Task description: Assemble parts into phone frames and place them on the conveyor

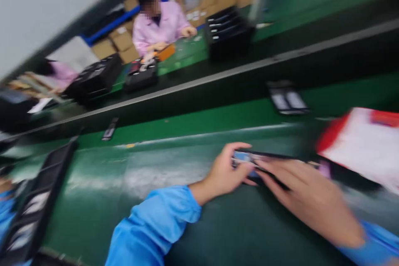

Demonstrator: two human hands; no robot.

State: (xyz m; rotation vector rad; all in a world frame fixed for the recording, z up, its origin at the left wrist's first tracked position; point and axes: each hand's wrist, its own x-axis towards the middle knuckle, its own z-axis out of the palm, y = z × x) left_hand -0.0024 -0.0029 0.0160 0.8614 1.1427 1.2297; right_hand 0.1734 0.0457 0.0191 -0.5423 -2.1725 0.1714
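Right hand (314,199) extended along the slim dark device (242,157), too blurred to tell if it grips; left hand (225,173) pinches the device's left end, thumb against fingers, over the green bench (93,195); likely light, stiff, fragile, so hold edges.

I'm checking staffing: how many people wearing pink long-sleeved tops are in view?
2: one person in pink at upper centre, by an orange box-shaped object; another person in pink at left, blurred and partly hidden. More may be hidden.
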